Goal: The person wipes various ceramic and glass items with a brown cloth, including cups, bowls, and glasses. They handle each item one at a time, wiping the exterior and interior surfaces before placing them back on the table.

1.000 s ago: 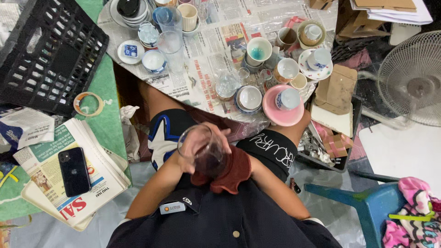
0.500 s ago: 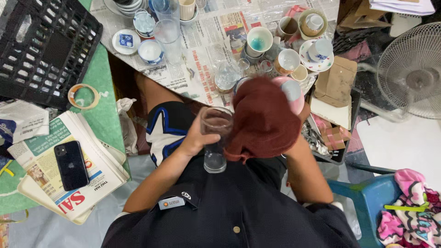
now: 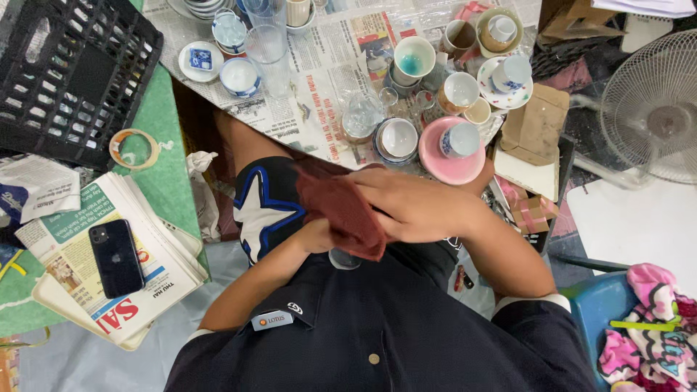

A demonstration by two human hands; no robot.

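Both hands' grip is clamped: right hand presses red cloth over the glass in left hand.

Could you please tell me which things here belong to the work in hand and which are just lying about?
In hand: glass, red cloth, left hand, right hand.

Lying about: phone, tape roll, black crate, fan, pink plate.
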